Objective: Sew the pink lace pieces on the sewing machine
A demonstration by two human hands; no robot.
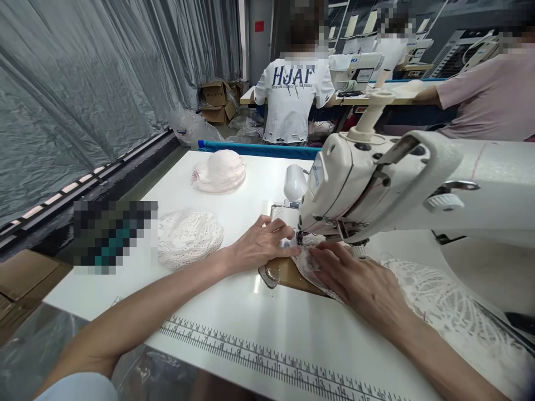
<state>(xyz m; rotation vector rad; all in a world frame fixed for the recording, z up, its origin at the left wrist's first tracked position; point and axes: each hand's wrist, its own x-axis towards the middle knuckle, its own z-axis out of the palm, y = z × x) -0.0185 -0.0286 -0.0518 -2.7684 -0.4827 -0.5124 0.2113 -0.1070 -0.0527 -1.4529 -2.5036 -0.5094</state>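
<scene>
A white sewing machine [334, 178] stands on the right of the table, its needle area over a piece of white lace fabric [307, 264]. My left hand [265, 242] is just left of the presser foot, fingers bent and closed, with the thumb at the fabric's edge. My right hand [363, 278] lies to the right of the needle, its fingers pressed together on the same lace. The fabric under its fingers is partly hidden. More white lace [451, 306] spreads beside my right forearm.
A lace cup-shaped piece [190, 236] and a pale pink cup-shaped piece [221, 170] lie on the left of the white table [242, 312]. A ruler scale [259, 359] runs along its front edge. Ahead, a person in a white shirt [295, 100] sits at another table. Cardboard boxes [217, 103] stand behind.
</scene>
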